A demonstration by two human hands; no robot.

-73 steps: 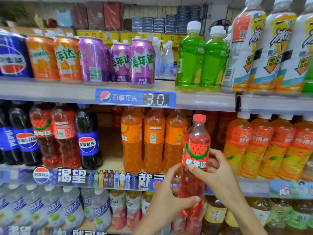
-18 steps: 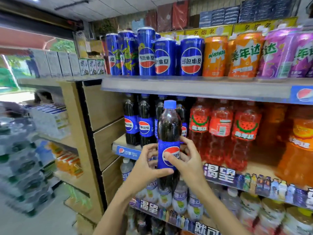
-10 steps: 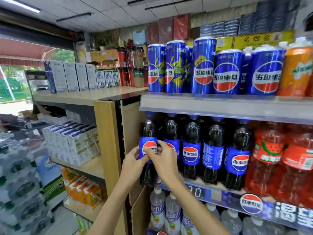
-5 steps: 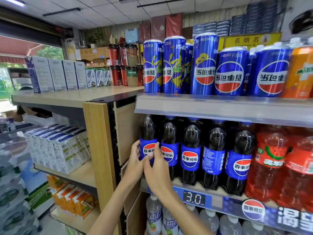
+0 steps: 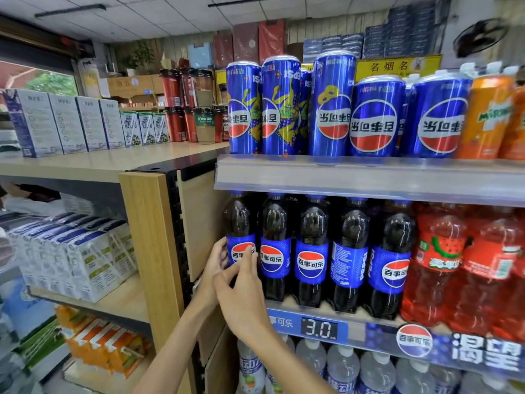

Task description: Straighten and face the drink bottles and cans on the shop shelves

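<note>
Several dark cola bottles with blue labels stand in a row on the middle shelf point(image 5: 355, 314). Both of my hands are on the leftmost cola bottle point(image 5: 238, 220), which stands upright with its logo facing out. My left hand point(image 5: 216, 261) wraps its left side at label height. My right hand point(image 5: 241, 291) covers its lower front, fingertips on the label. The fourth cola bottle point(image 5: 349, 265) shows the side of its label, not the logo. Blue cola cans point(image 5: 332, 109) line the top shelf, their logos upside down.
Red watermelon-soda bottles point(image 5: 437, 265) stand right of the colas and orange cans point(image 5: 488, 118) right of the blue cans. A wooden side panel point(image 5: 150, 237) borders the shelf just left of my hands. Milk cartons point(image 5: 79, 257) fill the neighbouring unit. Water bottles point(image 5: 312, 362) sit below.
Over the last second the leftmost cola bottle went back into the shelf's left end and its logo turned forward. My hands stayed on it, with the right fingers now spread looser.
</note>
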